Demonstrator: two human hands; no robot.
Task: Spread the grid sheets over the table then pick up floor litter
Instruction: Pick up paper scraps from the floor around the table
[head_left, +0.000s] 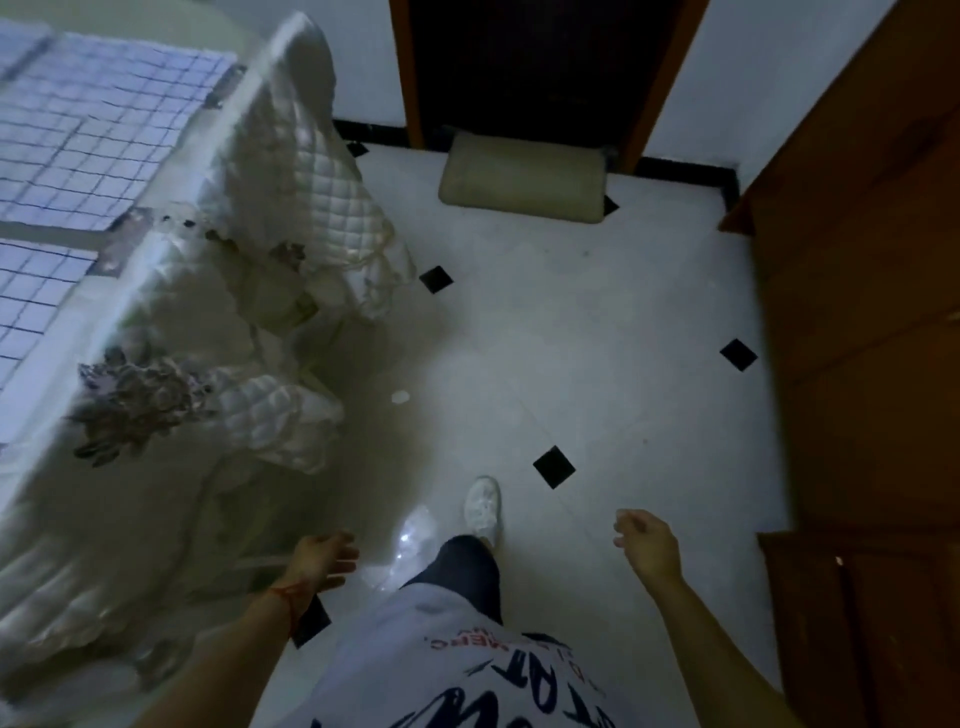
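White floor tiles with black diamond insets (555, 466) are carrying the litter: a crinkly clear plastic wrapper (415, 535) lying at twelve o'clock of the loosely spread, empty left hand (324, 558), likely light and slippery, best pinched at a fold, while the right hand (647, 540) is hanging relaxed and blue-lined white grid sheets (98, 140) are covering the table.

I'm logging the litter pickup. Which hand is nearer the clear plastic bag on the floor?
Left. The left hand hangs just beside the clear plastic bag; the right hand is farther off, beyond the leg.
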